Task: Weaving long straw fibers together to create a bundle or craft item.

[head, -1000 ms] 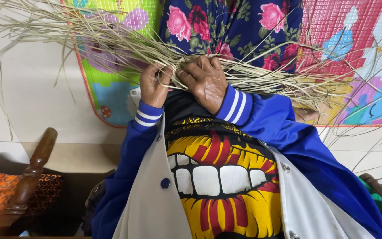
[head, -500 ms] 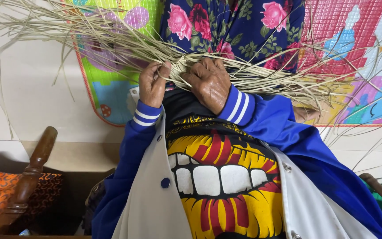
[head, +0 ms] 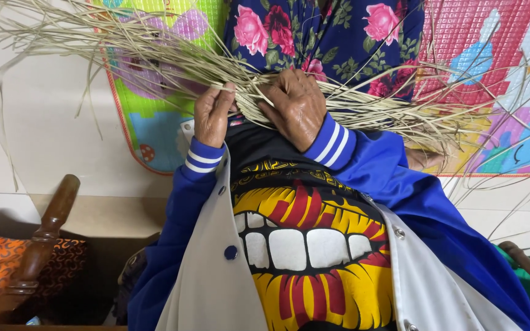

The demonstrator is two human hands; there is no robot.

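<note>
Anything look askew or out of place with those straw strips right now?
Nothing is broken or spilled. The dry straw strips fan out loose and uneven past both sides of the floor mat. Both the left hand and right hand grip them in the middle.

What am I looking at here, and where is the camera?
There is no machine: one camera on a person's head looks down their front. You see blue sleeves and a printed shirt. Both hands work a bundle of dry, pale strips that fan out to either side. The left hand pinches some strips; the right hand presses on the crossing point, fingers curled into the strips. Under them lie a flowered cloth and a colourful play mat on a pale floor. A wooden chair part shows at lower left.
</note>
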